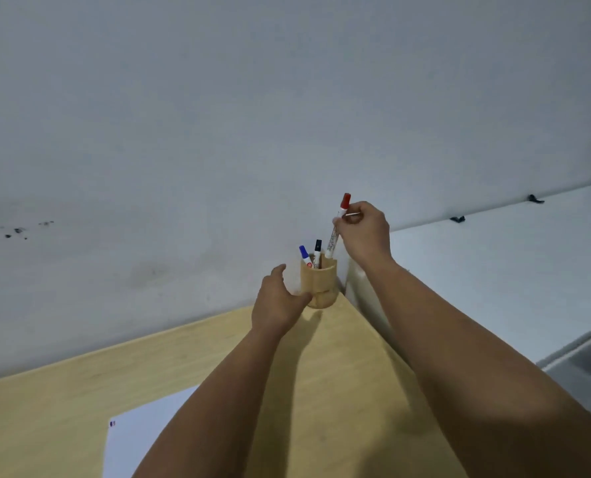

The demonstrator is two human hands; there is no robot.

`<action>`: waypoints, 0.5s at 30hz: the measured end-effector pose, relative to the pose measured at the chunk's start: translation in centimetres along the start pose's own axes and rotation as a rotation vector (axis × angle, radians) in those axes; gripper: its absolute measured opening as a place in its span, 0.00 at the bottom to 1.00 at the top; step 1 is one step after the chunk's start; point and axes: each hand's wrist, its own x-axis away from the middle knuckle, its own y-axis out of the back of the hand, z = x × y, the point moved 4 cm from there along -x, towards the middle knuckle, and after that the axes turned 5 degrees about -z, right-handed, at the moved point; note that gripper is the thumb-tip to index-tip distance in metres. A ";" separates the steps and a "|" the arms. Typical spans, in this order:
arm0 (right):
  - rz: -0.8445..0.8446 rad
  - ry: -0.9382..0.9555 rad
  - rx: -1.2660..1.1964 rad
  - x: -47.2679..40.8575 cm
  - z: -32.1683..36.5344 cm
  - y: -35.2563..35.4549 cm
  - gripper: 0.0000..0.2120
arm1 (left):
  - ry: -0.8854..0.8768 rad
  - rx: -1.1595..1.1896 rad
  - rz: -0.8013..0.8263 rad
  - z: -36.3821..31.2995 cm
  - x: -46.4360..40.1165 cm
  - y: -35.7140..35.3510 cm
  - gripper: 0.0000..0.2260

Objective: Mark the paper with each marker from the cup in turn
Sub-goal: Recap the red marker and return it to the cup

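red marker point(336, 230) pinched in right hand point(365, 234), above cup point(318, 282)

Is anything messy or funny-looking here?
Mostly tidy. The wall has small dark smudges on its left side, like dirt or chipped paint. The paper has tiny red and blue marks at one corner. The cup stands upright near the table corner, nothing spilled.
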 end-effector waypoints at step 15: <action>0.344 -0.207 0.304 -4.0 -6.2 -8.1 0.19 | -0.024 0.052 -0.037 1.6 -4.3 -7.0 0.36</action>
